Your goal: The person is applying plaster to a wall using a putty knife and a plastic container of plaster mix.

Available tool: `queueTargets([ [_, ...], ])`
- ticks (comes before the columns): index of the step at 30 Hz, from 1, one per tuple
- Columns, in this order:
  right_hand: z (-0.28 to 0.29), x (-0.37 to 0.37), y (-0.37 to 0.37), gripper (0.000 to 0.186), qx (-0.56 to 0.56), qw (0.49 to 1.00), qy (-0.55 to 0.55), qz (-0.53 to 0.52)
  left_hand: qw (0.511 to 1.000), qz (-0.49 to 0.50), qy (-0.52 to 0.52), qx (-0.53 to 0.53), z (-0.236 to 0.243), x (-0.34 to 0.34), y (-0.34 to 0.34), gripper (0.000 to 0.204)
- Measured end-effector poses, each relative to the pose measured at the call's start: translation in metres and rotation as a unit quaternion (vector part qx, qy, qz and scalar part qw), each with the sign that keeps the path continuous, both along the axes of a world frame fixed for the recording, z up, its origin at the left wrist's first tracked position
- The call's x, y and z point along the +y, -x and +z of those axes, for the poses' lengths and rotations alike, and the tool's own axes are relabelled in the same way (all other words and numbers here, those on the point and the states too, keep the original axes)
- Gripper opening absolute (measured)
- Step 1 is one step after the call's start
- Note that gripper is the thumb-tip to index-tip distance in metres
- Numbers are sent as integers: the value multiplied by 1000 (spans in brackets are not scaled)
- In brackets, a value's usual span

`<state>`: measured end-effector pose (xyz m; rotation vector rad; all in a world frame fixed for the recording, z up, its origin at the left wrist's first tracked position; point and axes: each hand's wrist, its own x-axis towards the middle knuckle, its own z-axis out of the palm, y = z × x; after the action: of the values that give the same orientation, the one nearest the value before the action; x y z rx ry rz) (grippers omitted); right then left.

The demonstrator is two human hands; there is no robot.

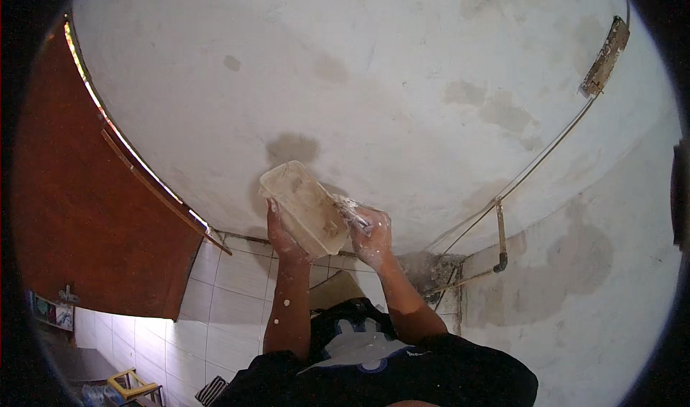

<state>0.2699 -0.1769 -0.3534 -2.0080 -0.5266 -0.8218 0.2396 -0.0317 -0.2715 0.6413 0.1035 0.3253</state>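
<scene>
My left hand point(282, 231) grips a pale translucent plastic tub point(298, 199) smeared with beige filler, its fingers along the left side. The tub is held tilted in front of the white wall. At the tub's right edge my right hand point(372, 238) is closed round a filler-smeared tool point(352, 211), probably a scraper; its end against the rim is hard to make out. Both hands and forearms carry white spots.
The patched wall point(374, 84) faces me. A red-brown door point(108, 206) stands left, with a yellow-framed object point(133, 385) below. Pipes point(501, 231) run along the right wall above a dirty corner. The tiled floor point(230, 278) has a cardboard piece point(330, 286) beside me.
</scene>
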Motion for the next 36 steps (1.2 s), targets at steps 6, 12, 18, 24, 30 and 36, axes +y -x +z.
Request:
queueTargets([
  [6,3,5,9,19,-36,999,-11,-13,1000,2,25,3,-9,7,-2,63],
  [12,12,4,10,26,1,1000,4,30,1000,13,1,2,-10,10,-2,63],
  [18,20,-17,10,24,119,980,157,23,998,-26,37,-38,-10,13,-2,62],
  [24,41,-39,9,19,312,898,-307,51,996,10,20,-83,-8,22,-4,59],
  [30,53,-48,8,21,262,733,-590,214,992,0,0,-124,-7,28,-3,53],
  [36,30,-25,17,28,248,766,-576,141,996,-11,-9,-90,-3,16,1,62],
])
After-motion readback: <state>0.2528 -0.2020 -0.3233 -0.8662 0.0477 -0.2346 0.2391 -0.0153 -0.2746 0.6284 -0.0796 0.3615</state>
